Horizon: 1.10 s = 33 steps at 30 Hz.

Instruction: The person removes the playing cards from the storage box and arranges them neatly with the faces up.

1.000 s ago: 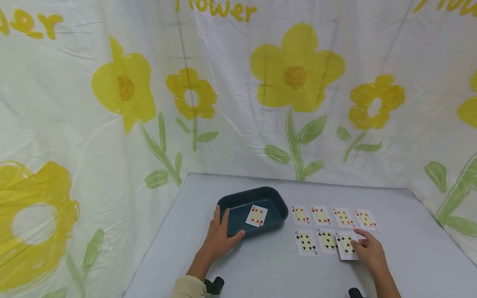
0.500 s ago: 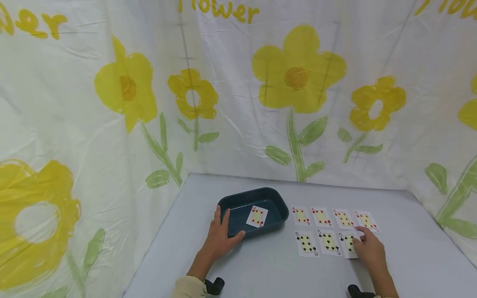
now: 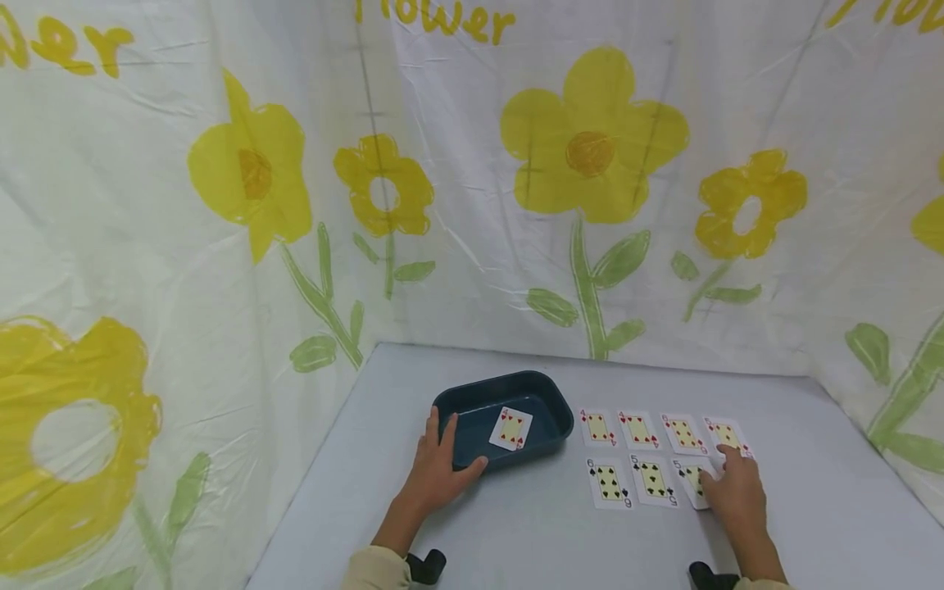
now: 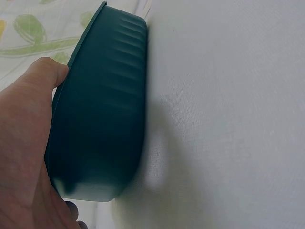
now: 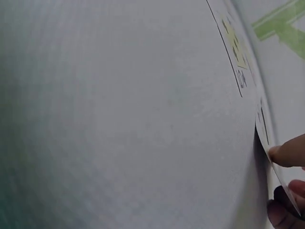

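In the head view, my left hand (image 3: 435, 474) rests on the left corner of a dark teal tray (image 3: 549, 393), fingers spread over its end and thumb on the near rim. The left wrist view shows that thumb against the rim of the tray (image 4: 102, 100). A red four playing card (image 3: 510, 428) lies inside. My right hand (image 3: 737, 492) pinches a black five card (image 3: 691, 475) at the right end of the near row; my fingers cover its right part. Seen from the right wrist, this card (image 5: 280, 177) is tilted, its near edge off the table.
Left of the held card lie a black five (image 3: 653, 480) and a black six (image 3: 610, 483). Behind them runs a row of red cards: a four (image 3: 597, 427), another four (image 3: 638, 430), a six (image 3: 684, 434) and a five (image 3: 723, 432). A flower-printed sheet (image 3: 472, 270) hangs behind the table (image 3: 546, 533).
The right hand has carried the black five card rightward, off its overlap with the neighbouring black five, and lowered it into the row. The left hand and tray stay put.
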Tool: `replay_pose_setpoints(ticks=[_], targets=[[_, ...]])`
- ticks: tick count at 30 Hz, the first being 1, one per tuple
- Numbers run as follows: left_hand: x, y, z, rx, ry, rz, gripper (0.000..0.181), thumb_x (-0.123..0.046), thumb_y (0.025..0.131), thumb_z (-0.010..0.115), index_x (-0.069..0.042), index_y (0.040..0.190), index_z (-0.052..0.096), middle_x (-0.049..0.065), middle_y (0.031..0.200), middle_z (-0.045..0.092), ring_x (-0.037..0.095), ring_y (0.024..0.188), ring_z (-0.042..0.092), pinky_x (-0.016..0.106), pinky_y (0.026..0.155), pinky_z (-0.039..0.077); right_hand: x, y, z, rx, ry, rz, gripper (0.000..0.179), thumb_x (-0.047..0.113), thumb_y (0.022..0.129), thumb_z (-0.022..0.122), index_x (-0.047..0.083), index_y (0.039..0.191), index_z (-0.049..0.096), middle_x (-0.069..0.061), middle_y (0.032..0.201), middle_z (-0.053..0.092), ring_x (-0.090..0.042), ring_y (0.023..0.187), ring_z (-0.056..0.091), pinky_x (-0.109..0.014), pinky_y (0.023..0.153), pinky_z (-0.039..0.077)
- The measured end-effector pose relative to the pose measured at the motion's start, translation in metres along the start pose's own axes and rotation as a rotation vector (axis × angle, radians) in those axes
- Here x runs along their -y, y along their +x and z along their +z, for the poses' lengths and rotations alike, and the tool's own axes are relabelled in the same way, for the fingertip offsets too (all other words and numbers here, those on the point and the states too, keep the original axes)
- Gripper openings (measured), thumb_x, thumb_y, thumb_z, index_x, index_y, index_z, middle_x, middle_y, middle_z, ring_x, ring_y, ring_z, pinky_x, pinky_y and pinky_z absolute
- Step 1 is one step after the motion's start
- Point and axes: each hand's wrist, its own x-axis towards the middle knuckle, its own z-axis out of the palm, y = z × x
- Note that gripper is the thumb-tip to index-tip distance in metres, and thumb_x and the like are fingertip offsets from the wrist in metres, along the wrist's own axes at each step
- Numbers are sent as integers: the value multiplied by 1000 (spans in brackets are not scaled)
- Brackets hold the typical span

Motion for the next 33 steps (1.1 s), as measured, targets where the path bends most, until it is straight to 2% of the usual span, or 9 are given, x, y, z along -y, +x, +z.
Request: replay_pose_setpoints(ticks=[3,6,10,15,24,33], targets=[[-1,-1,0,3,-4,2,97,-63,88,65,-8,159,27,20,166,0,54,144,19,67,106,30,0,-1,1,-7,-8,17,63,1,87,66,-11,141,37,-39,124,35,-52,101,48,-58,80,46],[-1,-1,0,2,-4,4,97,-63,88,65,-8,159,27,20,166,0,54,144,19,67,106,30,1,0,3,-32,-23,-1,64,-2,87,66,-10,143,36,-40,129,30,-53,104,46,-61,85,45],[-2,-1,-1,-1,-2,3,97,-62,88,65,-9,159,27,20,166,0,54,143,19,67,106,31,2,1,5,-67,-41,-28,67,-7,84,68,-10,143,36,-39,126,32,-52,106,42,-63,88,42],[-2,-1,-1,-1,-1,2,97,-63,88,65,-9,159,27,20,166,0,54,144,20,67,106,31,3,2,3,-79,-96,-13,69,-8,80,70,-11,141,38,-35,117,35,-50,104,39,-61,85,40],[0,0,-1,3,3,-3,97,-64,87,64,-10,159,27,19,166,-1,54,143,20,67,105,32,0,-1,-3,72,-164,119,57,11,92,65,-15,134,37,-39,115,38,-48,91,51,-54,75,46],[1,1,0,4,-2,-5,98,-65,87,64,-11,159,27,19,166,-1,55,143,20,68,104,32,-7,-2,-7,116,-155,98,53,14,93,61,-17,130,39,-41,116,45,-51,99,53,-58,78,46]])
